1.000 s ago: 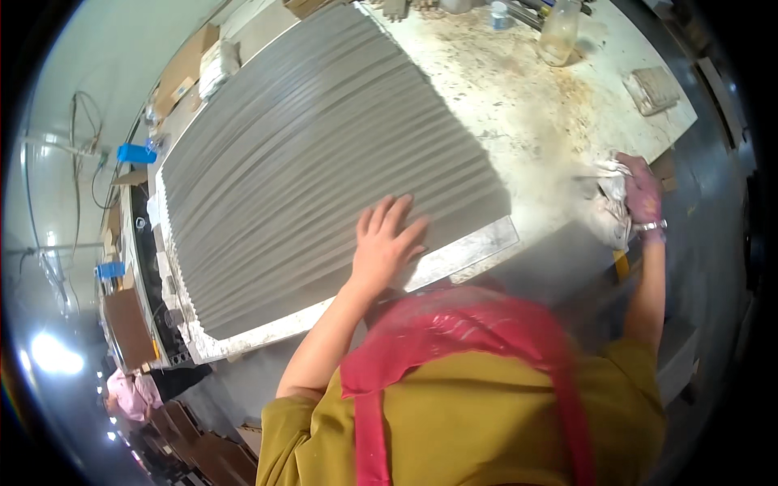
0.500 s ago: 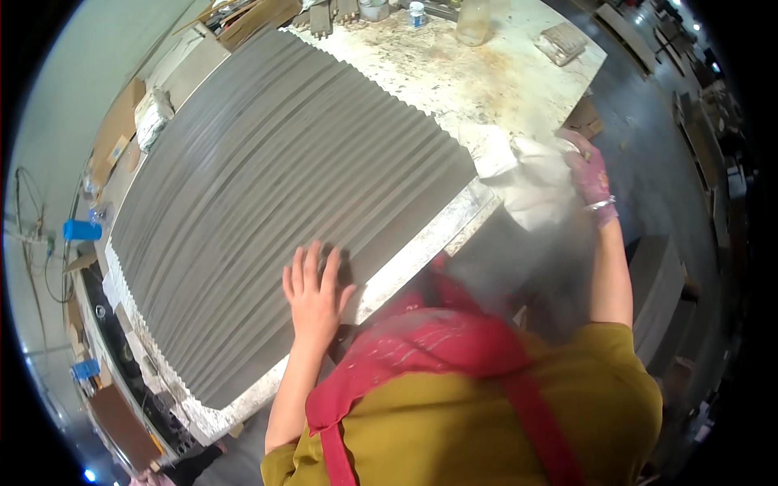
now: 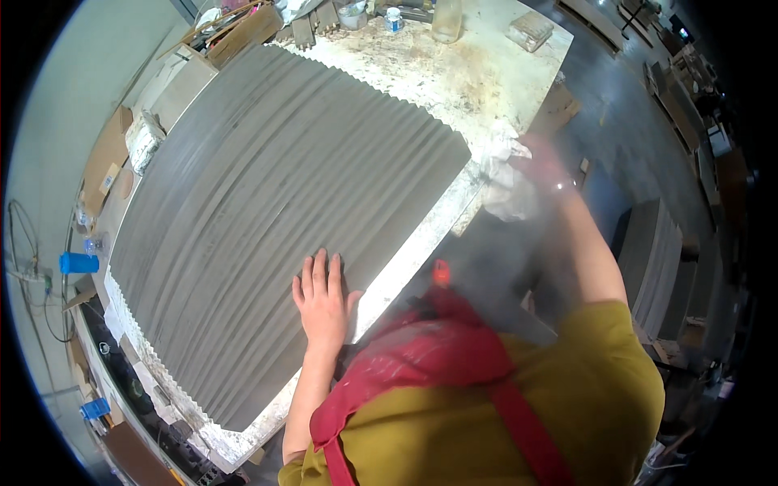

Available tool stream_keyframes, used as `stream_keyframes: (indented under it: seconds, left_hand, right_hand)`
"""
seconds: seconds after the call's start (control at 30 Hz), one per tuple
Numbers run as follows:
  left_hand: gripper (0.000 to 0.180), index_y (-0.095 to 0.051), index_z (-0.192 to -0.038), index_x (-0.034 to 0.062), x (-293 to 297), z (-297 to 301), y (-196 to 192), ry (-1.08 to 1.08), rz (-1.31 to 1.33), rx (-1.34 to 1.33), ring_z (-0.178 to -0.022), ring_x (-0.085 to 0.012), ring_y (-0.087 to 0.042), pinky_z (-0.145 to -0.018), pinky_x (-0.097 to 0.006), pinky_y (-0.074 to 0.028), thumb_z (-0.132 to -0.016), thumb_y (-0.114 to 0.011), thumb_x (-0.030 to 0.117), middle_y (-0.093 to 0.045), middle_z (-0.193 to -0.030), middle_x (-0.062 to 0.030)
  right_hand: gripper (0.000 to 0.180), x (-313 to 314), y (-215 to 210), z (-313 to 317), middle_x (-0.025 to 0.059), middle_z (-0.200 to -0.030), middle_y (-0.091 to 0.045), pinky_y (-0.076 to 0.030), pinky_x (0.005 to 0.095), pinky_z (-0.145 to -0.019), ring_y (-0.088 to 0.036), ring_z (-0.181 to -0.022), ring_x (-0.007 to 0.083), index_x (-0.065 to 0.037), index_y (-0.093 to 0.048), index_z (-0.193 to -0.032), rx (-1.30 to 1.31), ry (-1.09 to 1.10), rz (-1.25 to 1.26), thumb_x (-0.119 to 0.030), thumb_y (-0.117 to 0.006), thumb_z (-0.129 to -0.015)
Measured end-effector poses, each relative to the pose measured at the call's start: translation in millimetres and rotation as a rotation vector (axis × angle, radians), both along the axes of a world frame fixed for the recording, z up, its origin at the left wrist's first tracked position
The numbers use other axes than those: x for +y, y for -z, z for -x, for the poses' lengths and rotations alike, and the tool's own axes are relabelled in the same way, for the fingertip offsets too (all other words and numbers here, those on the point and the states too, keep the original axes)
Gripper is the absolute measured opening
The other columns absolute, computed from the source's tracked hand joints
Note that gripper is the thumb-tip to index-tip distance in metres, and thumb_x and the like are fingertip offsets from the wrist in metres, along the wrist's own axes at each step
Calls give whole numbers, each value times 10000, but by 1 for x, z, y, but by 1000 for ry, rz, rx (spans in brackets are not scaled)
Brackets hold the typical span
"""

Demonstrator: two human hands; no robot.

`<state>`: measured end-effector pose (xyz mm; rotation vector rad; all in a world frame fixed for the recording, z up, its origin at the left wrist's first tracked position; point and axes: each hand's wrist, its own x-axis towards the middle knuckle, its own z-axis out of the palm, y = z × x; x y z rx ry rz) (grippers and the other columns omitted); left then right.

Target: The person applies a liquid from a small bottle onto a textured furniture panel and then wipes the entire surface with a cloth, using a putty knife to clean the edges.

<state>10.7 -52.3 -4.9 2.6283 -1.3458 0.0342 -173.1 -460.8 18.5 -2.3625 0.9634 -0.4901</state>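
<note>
Nearest are an olive cloth shirt (image 3: 454,429) and a dusty, creased red apron (image 3: 429,356) with two straps in view. The left hand (image 3: 324,304), bare and open, lies flat with its fingers slightly spread on one large grey panel (image 3: 284,219), whose surface runs in long parallel ridges and whose edges are toothed like a saw. The panel lies on a white table (image 3: 527,77), smeared with brown stains, and a pale strip of the table shows along the panel's near side. Just past the panel's right-hand corner, the right hand (image 3: 541,162), in a pinkish glove, grips one crumpled white cloth (image 3: 506,190); blur hides its separate fingers, and whether the cloth touches the panel's edge is hard to tell. A grey haze (image 3: 494,259) veils what lies below the right forearm. To the right, flat grey boards (image 3: 648,267) stand in a stack too dim to count. At the far side of the table are one cloudy bottle (image 3: 446,20), its top cut off, one small white-and-blue jar (image 3: 394,19) and one flat wrapped packet (image 3: 530,31). Off to the left are two blue plastic things, one a cup (image 3: 79,262), the other a small box (image 3: 95,407).
</note>
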Motion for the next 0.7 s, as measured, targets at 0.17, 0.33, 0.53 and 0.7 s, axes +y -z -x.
stream_keyframes:
  seconds: [0.17,0.33,0.53,0.7]
  left_hand:
    - [772,-397,-1375,98,-2,1,3,-8,-29,14,-1349,-313,-304,-1087,-503,-219,-716,-747,296,-362,-1439,-101]
    - [768,-409,-1346,49,1,2,-5,-6,-75,-3,-1326,-329,-346,-1066,-530,-244,-685,-764,214,-397,-1414,-121]
    - [825,-395,-1358,54,-3,2,-1,-8,-24,-10,-1324,-329,-344,-1065,-525,-247,-667,-784,282,-388,-1424,-111]
    - [826,-388,-1360,52,-8,4,-2,-12,-21,-1,-1329,-329,-337,-1068,-518,-242,-668,-781,274,-387,-1423,-109]
  right_hand:
    - [437,130,17,-64,63,-1149,-581,-342,447,-999,-511,-1110,213,-119,-600,-1158,-371,-710,460,-313,-623,-768]
    - [314,171,45,-111,36,-1095,-589,-390,381,-979,-535,-1045,198,-105,-580,-1129,-383,-762,367,-199,-486,-845]
    - [321,-53,85,-37,172,-1117,-601,-466,413,-920,-582,-1066,312,-66,-546,-1172,-438,76,-239,-191,-492,-882]
    - [498,69,65,-62,130,-1225,-551,-393,423,-989,-509,-1157,277,-81,-558,-1213,-919,-636,-231,-219,-632,-741]
